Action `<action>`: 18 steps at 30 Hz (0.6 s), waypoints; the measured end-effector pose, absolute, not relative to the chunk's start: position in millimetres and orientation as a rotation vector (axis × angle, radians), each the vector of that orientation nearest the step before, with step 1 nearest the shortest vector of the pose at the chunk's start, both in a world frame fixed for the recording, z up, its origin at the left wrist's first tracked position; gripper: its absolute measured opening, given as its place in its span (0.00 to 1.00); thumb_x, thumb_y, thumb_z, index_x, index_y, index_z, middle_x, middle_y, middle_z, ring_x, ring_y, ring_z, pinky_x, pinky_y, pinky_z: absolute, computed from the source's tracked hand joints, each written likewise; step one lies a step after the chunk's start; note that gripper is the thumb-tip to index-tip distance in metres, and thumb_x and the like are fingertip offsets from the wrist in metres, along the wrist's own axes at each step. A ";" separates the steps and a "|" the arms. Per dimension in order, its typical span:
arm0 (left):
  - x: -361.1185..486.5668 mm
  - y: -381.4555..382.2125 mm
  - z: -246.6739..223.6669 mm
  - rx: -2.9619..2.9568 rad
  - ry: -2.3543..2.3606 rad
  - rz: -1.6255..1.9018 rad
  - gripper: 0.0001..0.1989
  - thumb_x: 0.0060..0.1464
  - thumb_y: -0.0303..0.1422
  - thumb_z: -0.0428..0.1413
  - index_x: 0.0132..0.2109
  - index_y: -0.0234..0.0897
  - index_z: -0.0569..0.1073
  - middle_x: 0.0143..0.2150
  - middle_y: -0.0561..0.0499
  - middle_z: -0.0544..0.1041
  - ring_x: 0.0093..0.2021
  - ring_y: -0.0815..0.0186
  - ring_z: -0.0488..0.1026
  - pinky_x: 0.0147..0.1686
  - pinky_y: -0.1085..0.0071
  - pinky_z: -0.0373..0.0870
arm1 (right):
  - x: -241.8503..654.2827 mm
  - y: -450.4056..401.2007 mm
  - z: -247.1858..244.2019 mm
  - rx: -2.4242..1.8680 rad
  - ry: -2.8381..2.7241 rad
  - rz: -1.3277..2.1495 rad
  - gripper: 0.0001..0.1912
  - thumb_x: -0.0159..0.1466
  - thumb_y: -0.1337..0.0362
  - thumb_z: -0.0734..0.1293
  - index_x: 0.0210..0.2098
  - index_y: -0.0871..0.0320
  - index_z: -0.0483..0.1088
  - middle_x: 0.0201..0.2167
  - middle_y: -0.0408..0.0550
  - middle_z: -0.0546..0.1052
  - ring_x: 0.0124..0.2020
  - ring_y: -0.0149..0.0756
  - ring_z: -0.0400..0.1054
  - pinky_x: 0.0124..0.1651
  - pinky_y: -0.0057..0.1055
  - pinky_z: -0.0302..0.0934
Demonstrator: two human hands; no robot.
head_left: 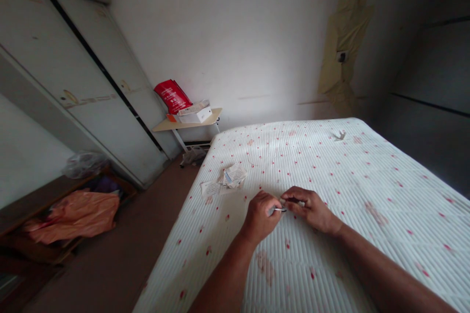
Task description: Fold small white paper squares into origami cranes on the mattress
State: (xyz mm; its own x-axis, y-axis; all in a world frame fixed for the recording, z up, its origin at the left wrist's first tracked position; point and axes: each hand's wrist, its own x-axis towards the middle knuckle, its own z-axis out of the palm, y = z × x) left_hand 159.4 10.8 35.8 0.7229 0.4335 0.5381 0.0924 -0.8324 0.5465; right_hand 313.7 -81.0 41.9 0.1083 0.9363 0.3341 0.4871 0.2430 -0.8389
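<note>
Both of my hands are close together over the white mattress with red dots. My left hand (260,211) is closed around a small, pale and shiny piece (278,210) that sticks out between thumb and fingers; what it is cannot be made out. Just to its right, my right hand (312,209) pinches something small and thin, mostly hidden by the fingers. The fingertips of the two hands nearly touch. Beyond my left hand, printed paper scraps (234,176) lie on the mattress (293,156).
A small folded paper piece (340,136) rests at the mattress's far right. Past its far left corner, a small table (164,125) holds a red bag (173,97) and a white box (196,115). An orange cloth or bag (79,215) lies on a low shelf at left, beside a wardrobe (95,83).
</note>
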 end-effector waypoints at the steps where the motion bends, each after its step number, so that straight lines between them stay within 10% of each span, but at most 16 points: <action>1: 159.7 10.9 35.2 2.443 0.387 0.953 0.09 0.42 0.18 0.53 0.26 0.37 0.70 0.26 0.52 0.74 0.31 0.66 0.69 0.35 0.70 0.64 | 313.7 -81.0 41.7 -1.388 -1.529 0.574 0.12 0.62 0.58 0.63 0.36 0.59 0.72 0.33 0.50 0.74 0.34 0.35 0.68 0.37 0.30 0.63; 18: 160.8 10.4 34.0 2.435 0.315 1.078 0.10 0.40 0.17 0.52 0.27 0.37 0.70 0.27 0.51 0.75 0.32 0.66 0.69 0.36 0.70 0.65 | 315.8 -78.7 37.8 -1.347 -1.694 0.339 0.15 0.65 0.57 0.59 0.38 0.58 0.74 0.32 0.51 0.75 0.34 0.35 0.70 0.38 0.30 0.65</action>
